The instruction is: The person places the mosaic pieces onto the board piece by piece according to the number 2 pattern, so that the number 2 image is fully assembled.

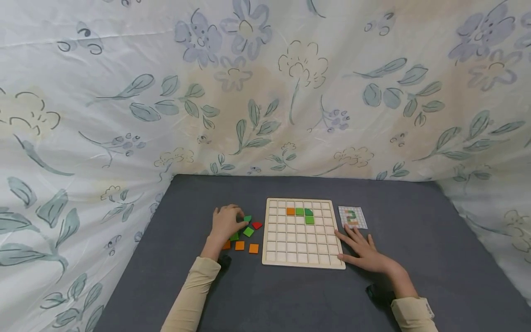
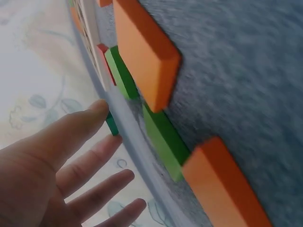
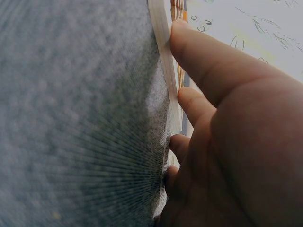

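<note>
The left hand (image 1: 225,224) has thumb and forefinger together on a dark green piece (image 2: 112,124), pinching it at the hand's right side; its other fingers stretch out. Three orange tiles (image 1: 254,248) lie in a row on this hand's near side, the leftmost partly hidden by the wrist. Two green tiles (image 1: 248,231) lie just beside the thumb, and a red piece (image 1: 257,225) sits near the fingertips, to their right. Between the two hands is a wooden board (image 1: 297,254) marked in squares, with one orange square (image 1: 290,211), two green squares (image 1: 309,220) and a rounded green piece (image 1: 309,212) on its far half. The right hand (image 1: 362,252) has its fingers spread apart, thumb and forefinger touching the board's right edge. Just beyond those fingers lies a printed card (image 1: 351,215).
</note>
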`<state>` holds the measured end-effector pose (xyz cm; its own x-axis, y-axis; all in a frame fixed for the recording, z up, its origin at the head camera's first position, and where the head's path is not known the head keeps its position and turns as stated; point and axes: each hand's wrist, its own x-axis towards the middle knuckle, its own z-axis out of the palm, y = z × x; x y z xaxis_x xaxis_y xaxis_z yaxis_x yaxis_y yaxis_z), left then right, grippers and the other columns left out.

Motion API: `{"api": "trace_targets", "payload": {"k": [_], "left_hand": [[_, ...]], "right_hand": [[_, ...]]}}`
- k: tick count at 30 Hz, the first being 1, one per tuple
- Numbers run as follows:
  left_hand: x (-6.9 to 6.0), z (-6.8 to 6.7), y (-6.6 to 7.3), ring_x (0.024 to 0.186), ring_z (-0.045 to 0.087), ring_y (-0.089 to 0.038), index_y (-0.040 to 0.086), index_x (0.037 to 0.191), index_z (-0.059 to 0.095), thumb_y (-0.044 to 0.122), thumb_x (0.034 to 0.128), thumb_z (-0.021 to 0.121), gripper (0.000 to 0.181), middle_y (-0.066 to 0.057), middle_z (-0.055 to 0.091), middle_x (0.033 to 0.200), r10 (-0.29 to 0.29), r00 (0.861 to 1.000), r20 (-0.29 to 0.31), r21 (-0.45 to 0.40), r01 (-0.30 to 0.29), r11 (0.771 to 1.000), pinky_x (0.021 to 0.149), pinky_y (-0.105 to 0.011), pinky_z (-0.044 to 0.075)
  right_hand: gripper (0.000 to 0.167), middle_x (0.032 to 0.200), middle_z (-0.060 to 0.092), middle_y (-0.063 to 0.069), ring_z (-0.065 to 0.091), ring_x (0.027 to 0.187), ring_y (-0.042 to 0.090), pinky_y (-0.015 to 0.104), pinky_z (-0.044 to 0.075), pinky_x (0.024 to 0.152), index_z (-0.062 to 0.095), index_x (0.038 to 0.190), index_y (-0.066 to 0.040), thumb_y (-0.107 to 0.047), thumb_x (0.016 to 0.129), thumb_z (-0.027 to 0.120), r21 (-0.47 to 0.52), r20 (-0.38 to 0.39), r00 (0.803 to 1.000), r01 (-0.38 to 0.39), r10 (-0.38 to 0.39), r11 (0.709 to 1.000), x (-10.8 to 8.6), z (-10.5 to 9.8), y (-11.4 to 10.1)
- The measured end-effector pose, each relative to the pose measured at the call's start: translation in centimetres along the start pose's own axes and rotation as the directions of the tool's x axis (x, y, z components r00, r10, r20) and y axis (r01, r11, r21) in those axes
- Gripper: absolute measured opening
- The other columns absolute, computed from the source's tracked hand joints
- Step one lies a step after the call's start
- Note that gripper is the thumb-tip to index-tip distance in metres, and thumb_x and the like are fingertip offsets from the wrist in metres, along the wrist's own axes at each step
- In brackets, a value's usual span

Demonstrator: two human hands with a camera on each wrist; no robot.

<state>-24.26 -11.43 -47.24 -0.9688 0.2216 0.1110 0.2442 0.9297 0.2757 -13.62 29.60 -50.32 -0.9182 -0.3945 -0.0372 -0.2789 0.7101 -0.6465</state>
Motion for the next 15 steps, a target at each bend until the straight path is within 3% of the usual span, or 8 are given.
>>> {"api": "trace_targets", "payload": {"k": [15], "left_hand": [[0.8,0.3,2.8,0.119,0.049,-0.034,0.019,0.09,0.072,0.039,0.0768,0.074,0.024,-0.008,0.057,0.126,0.062,0.998,-0.005,-0.029,-0.062,0.998,0.105,-0.063,0.027]], "right_hand": [[0.069,0.152,0.007,0.026,-0.002,0.137,0.05,0.074,-0.01,0.097,0.03,0.146,-0.014,-0.037,0.089,0.06,-0.038,0.022,0.999,-0.025,0.025,0.999,0.1,0.0,0.2]]}}
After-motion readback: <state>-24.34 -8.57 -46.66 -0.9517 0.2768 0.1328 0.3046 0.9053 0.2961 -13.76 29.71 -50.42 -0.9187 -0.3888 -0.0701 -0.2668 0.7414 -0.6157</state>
